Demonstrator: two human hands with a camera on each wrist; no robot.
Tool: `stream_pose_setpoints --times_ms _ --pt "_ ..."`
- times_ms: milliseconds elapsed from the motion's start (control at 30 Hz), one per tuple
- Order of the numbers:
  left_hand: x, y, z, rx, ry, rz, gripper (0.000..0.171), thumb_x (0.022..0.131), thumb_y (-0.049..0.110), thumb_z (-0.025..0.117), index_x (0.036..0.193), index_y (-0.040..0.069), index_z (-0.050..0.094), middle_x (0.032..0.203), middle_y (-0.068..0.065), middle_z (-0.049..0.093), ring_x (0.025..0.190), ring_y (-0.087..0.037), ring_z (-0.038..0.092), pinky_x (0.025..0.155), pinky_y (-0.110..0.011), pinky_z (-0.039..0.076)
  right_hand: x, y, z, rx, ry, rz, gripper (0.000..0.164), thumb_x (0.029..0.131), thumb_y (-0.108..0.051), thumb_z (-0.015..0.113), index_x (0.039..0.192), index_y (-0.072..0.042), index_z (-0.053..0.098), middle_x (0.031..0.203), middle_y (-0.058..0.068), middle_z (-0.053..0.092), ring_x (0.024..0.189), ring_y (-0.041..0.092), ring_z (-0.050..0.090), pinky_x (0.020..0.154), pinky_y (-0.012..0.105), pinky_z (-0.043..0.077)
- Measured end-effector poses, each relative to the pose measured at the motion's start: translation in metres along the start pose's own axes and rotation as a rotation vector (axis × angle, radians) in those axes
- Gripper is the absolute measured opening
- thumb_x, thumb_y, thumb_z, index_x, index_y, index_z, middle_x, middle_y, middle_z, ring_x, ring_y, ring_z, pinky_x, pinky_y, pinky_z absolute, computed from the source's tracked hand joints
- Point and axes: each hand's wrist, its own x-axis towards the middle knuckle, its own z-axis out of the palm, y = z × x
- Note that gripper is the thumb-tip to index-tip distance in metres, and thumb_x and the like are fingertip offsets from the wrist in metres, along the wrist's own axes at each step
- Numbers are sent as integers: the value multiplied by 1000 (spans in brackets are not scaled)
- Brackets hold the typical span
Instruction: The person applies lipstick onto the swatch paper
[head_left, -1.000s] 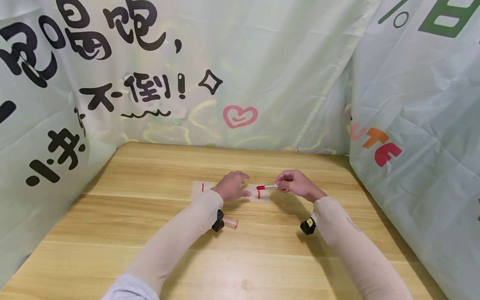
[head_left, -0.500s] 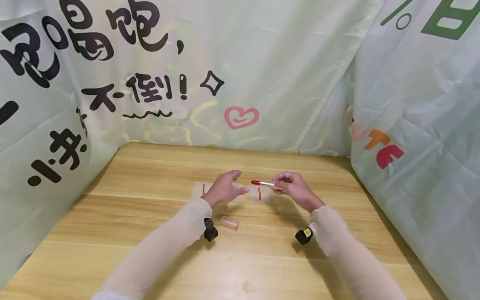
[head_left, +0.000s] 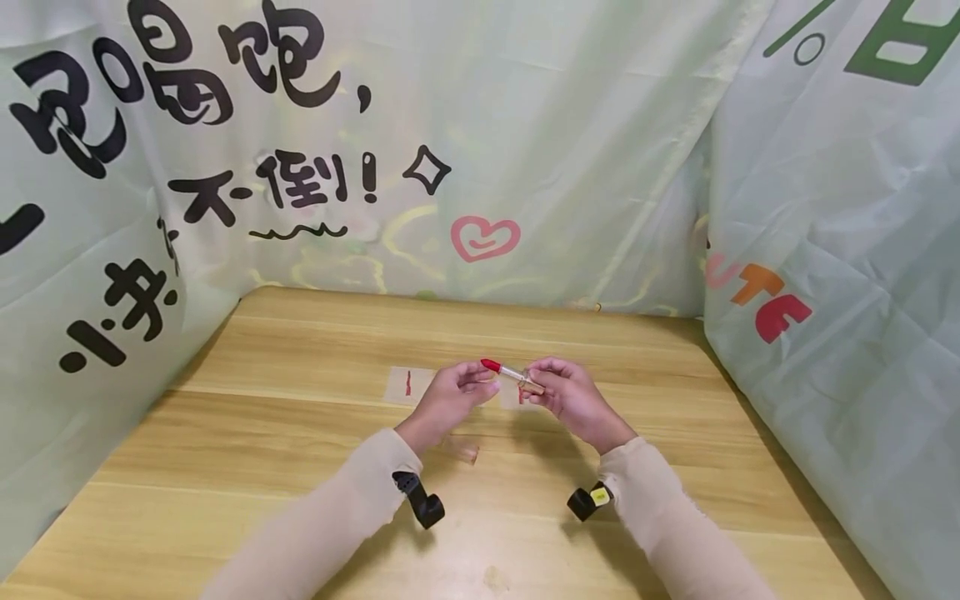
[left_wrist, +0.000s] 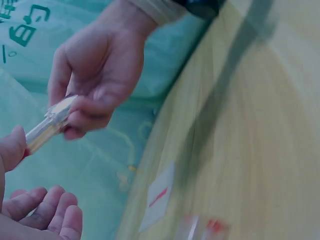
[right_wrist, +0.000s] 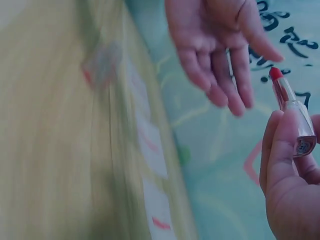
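Note:
Pinched in my right hand [head_left: 577,402] is an uncapped lipstick [head_left: 512,372], its red bullet pointing left and up. The hand's fingers wrap its base, and in the right wrist view the lipstick [right_wrist: 285,92] stands tilted above the thumb. My left hand [head_left: 450,400] hovers just left of the bullet; its relaxed fingers hold nothing in the right wrist view, with the thumb right by the red tip. A clear pinkish lipstick cap [head_left: 468,452] lies on the table, partly hidden behind the left forearm. Behind the hands lie pale paper slips [head_left: 396,385] bearing red strokes.
The wooden table [head_left: 300,350] meets a printed cloth [head_left: 570,167] at the back and both sides. In the right wrist view, several slips form a row, including a marked slip [right_wrist: 151,150] beside the blurred cap [right_wrist: 101,65].
My right hand has lifted the lipstick off the right slip and tilted its tip upward. The left hand drew back left, then came in close beside the bullet.

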Motion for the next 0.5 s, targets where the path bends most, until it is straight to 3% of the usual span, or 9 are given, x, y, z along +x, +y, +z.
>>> stream_pose_setpoints --times_ms 200,333,500 --pt "-14 -7 8 -136 33 53 28 93 4 64 117 -8 58 114 -21 60 105 -24 59 91 -31 50 -5 8 19 109 -10 65 13 98 -2 53 93 -6 64 86 6 65 71 12 66 65 17 54" --pt "-21 -10 11 -223 58 70 33 93 2 62 122 -11 55 109 -13 61 99 -16 57 91 -29 48 -7 10 30 161 -45 95 21 99 1 45 92 -6 64 85 6 65 70 12 66 65 17 54" --pt "-29 -13 13 -334 47 93 41 93 8 64 128 -10 53 117 -12 60 104 -15 56 94 -27 45 -10 11 39 220 -124 131 21 100 1 42 96 -4 62 86 7 64 71 11 66 65 16 54"
